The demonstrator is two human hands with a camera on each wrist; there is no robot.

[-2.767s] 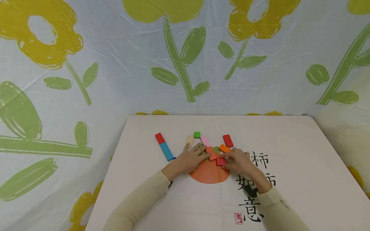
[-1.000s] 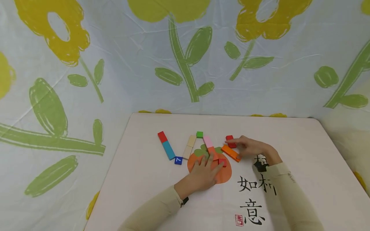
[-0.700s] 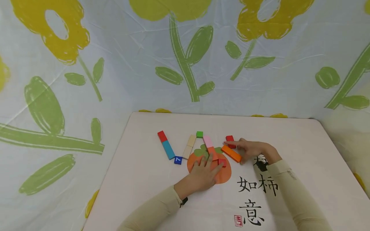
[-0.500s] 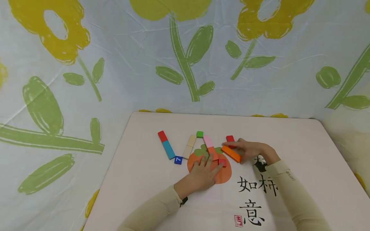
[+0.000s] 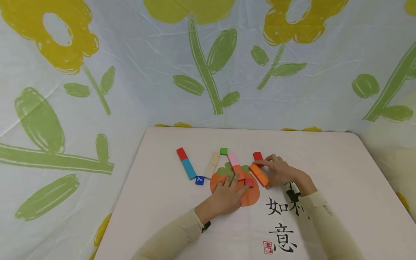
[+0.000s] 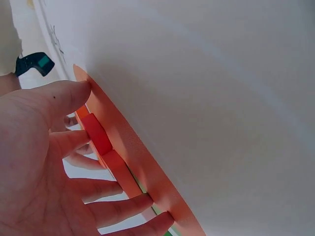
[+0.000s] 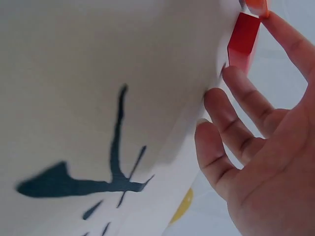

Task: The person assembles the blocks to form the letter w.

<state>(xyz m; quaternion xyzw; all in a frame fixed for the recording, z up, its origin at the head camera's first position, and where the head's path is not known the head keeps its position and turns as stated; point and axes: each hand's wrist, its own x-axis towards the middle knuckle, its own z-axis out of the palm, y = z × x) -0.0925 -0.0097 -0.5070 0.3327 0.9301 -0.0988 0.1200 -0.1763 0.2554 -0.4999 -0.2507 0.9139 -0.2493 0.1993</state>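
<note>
In the head view my right hand (image 5: 278, 171) pinches the orange block (image 5: 259, 175) lengthwise, index finger at its far end and thumb at its near end. Just beyond it lies a red block (image 5: 257, 156), also seen beside my fingers in the right wrist view. My left hand (image 5: 225, 198) rests with spread fingers on the printed persimmon, its fingertips touching the coral-orange block (image 5: 238, 172) and the small red block (image 5: 249, 182). These two meet end to side, the pink block (image 5: 233, 159) joined above them.
Leftward, a zigzag continues: green cube (image 5: 224, 151), two natural wood blocks (image 5: 212, 165), blue cube (image 5: 199, 180) with a 7, light-blue block (image 5: 189, 169), red block (image 5: 182, 154). Black characters (image 5: 281, 237) are printed on the tabletop (image 5: 162, 231). A flowered cloth (image 5: 139, 79) hangs behind.
My right hand has left the small red block, moved right and taken the orange block, turning it steeper. My left hand has shifted right and nearer me, uncovering the wood blocks and blue cube.
</note>
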